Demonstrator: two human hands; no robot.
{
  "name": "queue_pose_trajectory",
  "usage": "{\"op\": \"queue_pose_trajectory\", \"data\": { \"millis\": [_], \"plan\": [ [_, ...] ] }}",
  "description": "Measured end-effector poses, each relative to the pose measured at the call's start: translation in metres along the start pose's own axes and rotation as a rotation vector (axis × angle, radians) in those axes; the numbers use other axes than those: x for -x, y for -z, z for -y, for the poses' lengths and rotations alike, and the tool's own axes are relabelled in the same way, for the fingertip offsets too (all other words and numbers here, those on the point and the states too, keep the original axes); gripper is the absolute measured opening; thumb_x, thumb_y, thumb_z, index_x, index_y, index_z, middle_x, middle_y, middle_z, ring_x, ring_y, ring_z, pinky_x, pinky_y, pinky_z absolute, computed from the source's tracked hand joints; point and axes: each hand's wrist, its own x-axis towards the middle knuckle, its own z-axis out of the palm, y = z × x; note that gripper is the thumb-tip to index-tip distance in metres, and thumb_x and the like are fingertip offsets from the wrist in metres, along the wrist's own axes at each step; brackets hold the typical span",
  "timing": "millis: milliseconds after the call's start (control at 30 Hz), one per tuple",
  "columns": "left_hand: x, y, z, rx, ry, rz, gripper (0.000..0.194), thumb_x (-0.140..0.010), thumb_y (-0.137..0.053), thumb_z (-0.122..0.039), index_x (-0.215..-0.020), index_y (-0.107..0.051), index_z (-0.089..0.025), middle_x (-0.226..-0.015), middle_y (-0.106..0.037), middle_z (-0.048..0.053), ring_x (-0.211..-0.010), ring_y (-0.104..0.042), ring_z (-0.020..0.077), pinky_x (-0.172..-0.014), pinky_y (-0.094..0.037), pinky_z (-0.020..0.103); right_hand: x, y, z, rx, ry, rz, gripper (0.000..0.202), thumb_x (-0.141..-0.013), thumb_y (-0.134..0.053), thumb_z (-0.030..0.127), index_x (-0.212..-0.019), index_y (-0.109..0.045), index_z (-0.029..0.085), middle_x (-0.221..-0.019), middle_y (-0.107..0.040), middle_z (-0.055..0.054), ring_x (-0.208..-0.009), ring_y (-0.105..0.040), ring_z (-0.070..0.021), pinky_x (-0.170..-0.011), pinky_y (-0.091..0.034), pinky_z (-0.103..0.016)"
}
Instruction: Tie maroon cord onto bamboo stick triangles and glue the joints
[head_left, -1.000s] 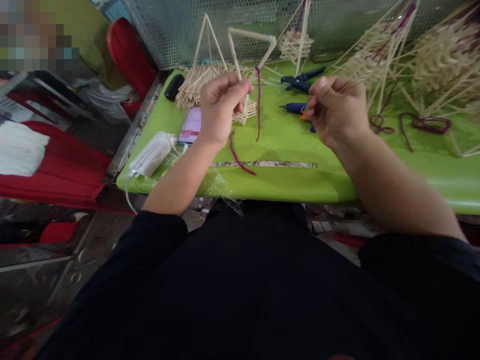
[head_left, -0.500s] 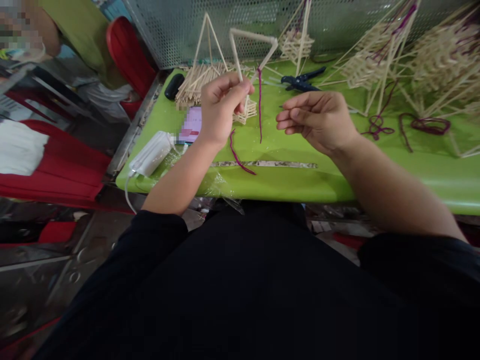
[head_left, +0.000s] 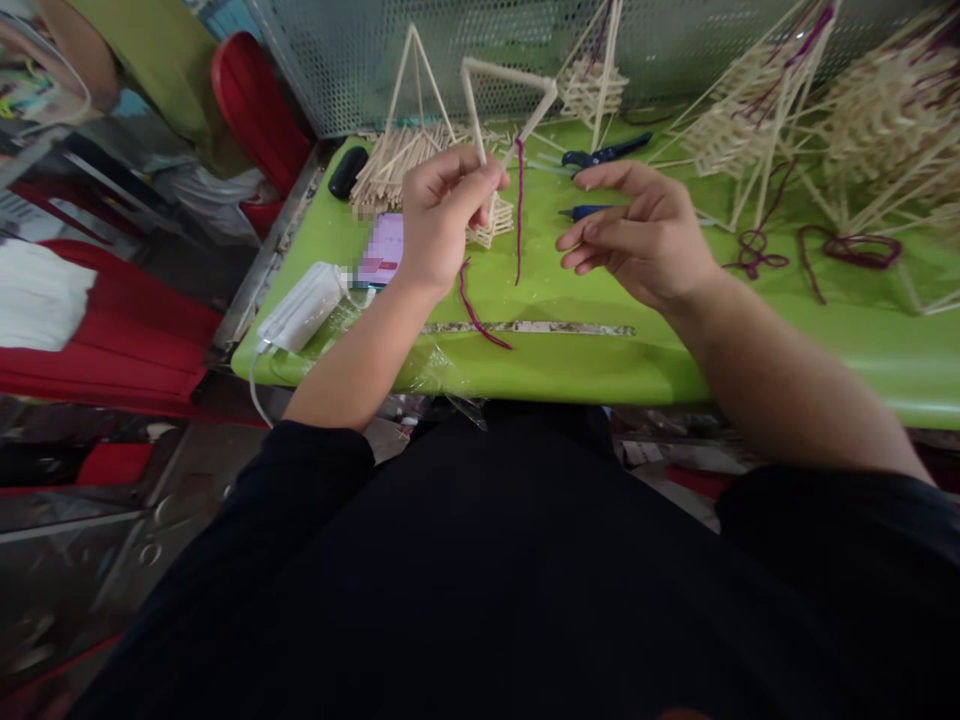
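Two hands are working over the green tabletop: the left hand is pinching a stick frame toward the back edge, purple yarn dangling from it; the right hand is hovering, fingers loosely spread. A light, steady pinch is probably sparing its joints.

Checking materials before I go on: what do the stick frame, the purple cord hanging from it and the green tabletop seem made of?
Stick frame: probably bare wood or bamboo, matt; the sticks are pale and look unpainted.
Purple cord: likely yarn or string, dull; it hangs thin and loose.
Green tabletop: perhaps plastic or plastic-covered, smooth; it shows a pale sheen.
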Motion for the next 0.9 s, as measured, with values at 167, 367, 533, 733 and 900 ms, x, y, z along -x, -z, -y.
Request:
{"op": "queue_pose_trajectory", "data": {
  "millis": [167,367,533,733,900],
  "plan": [
    [-0.002,0.003,0.008,-0.065,-0.004,0.006,0.038,-0.096,-0.084,-0.062,-0.073,-0.079,-0.032,-0.062,-0.055,-0.001,-0.055,-0.046,0.015,-0.056,-0.035,0.036,0.001,0.0,-0.002,0.02,-0.02,0.037,0.061,-0.07,-0.111,0.054,-0.119,-0.08,0.034,-0.099,-0.09,-0.002,-0.084,-0.081,-0.027,-0.074,-0.066,-0.046],
    [-0.003,0.008,0.022,-0.115,-0.044,0.003,0.041,-0.102,-0.074,-0.069,-0.079,-0.076,-0.034,-0.064,-0.056,-0.001,-0.056,-0.05,0.017,-0.055,-0.036,0.038,-0.003,0.003,-0.01,0.057,0.005,0.04,0.049,-0.076,-0.108,0.066,-0.102,-0.083,0.033,-0.103,-0.09,-0.006,-0.086,-0.083,-0.0283,-0.081,-0.069,-0.051],
    [-0.001,0.008,0.017,-0.081,0.0,0.008,0.043,-0.099,-0.078,-0.07,-0.081,-0.078,-0.031,-0.065,-0.058,-0.002,-0.057,-0.05,0.0136,-0.056,-0.035,0.036,-0.007,0.004,-0.015,0.052,0.039,0.022,0.056,-0.08,-0.106,0.069,-0.1,-0.084,0.022,-0.095,-0.088,-0.01,-0.078,-0.083,-0.0233,-0.071,-0.071,-0.039],
    [-0.001,0.006,0.015,-0.048,0.009,0.006,0.04,-0.095,-0.083,-0.065,-0.075,-0.078,-0.031,-0.068,-0.062,0.0,-0.057,-0.051,0.0147,-0.057,-0.036,0.036,-0.01,0.007,-0.019,0.025,0.076,0.008,0.044,-0.08,-0.11,0.057,-0.094,-0.085,0.023,-0.086,-0.084,-0.005,-0.068,-0.08,-0.0194,-0.059,-0.067,-0.031],
    [-0.002,0.008,0.022,-0.125,0.006,-0.002,0.045,-0.092,-0.084,-0.072,-0.077,-0.077,-0.029,-0.078,-0.069,0.002,-0.058,-0.053,0.0134,-0.057,-0.043,0.035,-0.016,0.01,-0.025,0.022,0.111,-0.035,0.034,-0.073,-0.114,0.047,-0.087,-0.089,0.028,-0.072,-0.076,-0.001,-0.065,-0.075,-0.0172,-0.06,-0.068,-0.03]
  ]
}}
